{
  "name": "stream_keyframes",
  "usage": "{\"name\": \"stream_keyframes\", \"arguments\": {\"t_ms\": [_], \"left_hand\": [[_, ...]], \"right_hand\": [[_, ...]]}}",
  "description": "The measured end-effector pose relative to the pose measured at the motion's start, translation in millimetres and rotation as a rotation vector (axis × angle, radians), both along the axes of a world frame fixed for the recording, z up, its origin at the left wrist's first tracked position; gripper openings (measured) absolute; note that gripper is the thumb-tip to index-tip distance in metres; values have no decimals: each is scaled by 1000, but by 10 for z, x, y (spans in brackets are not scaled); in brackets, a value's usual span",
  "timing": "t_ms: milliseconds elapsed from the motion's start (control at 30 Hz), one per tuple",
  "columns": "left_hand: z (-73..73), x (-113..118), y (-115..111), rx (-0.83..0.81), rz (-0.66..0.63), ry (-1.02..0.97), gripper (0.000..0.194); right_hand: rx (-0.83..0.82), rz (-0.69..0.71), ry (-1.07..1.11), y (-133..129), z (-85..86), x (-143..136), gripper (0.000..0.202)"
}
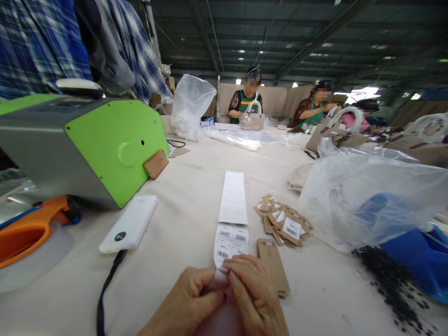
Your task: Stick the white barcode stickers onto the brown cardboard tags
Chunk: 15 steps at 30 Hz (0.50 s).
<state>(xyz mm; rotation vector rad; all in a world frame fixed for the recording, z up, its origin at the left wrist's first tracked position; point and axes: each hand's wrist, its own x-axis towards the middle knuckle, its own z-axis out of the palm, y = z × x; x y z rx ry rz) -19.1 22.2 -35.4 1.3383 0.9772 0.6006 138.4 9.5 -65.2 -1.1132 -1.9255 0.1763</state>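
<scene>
A strip of white barcode labels (231,239) lies on the table in front of me, its blank white length (233,198) running away behind the printed part. My left hand (191,296) is closed at the near left edge of the strip, thumb and forefinger pinching its curled end. Over the near right corner, my right hand (254,289) has its fingers bent together on the strip, covering part of a label. Just right of that hand is a stack of brown cardboard tags (273,266). Beyond it sits a loose pile of brown tags with barcode labels (285,221).
At left stand a green-and-grey machine (119,140), a white power bank (131,224) with a black cable, and an orange tape dispenser (31,233). Clear plastic bags (371,196), a blue container (420,256) and black fasteners (388,280) are at right. Co-workers (248,102) work across the table.
</scene>
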Motion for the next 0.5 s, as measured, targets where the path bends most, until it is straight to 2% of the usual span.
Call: {"name": "stream_keyframes", "arguments": {"t_ms": [133,267,333,400,467,500], "left_hand": [[-55,-34,-15,-31,56,85,9],[-90,-64,-58,-47,58,17,14],[-52,-89,-113,65,180,55,27],[29,-117,-189,261,423,189,41],[126,-128,-267,368,606,294,37],[166,-118,-301,331,612,289,31]], "right_hand": [[107,-125,85,-18,-31,-24,22],[257,-273,168,-70,-24,-31,23],[411,-332,107,-97,-3,-12,19],[579,-388,18,-121,15,17,16],[719,-428,-33,-146,22,48,21],[770,-439,-43,-162,19,62,24]]}}
